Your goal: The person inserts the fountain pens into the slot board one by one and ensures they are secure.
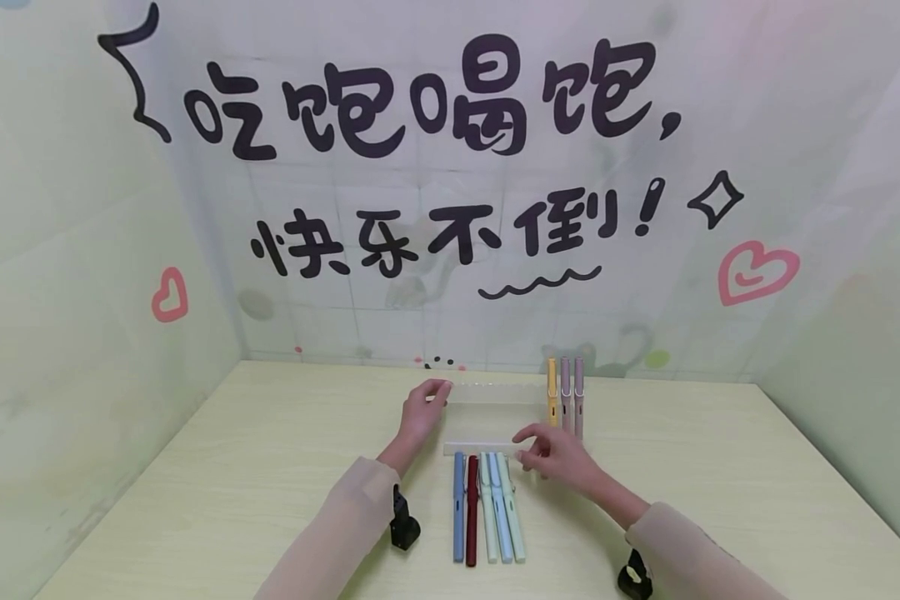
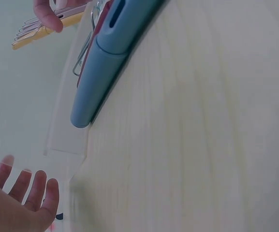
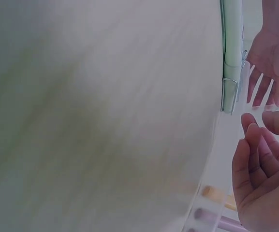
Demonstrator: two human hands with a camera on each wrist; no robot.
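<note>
A translucent white tray lies across the table in front of me. My left hand is at its back left corner, fingers mostly straight, as the left wrist view also shows. At its front right, my right hand has loosely bent fingers with nothing between them; thumb and index finger are apart in the right wrist view. Just beyond that hand, a yellow pen and two purple pens sit side by side at the tray's right end. Their lower ends are partly hidden.
In front of the tray lie a blue pen, a dark red pen and several pale green and light blue pens, roughly parallel. A printed backdrop rises behind the pale wooden table.
</note>
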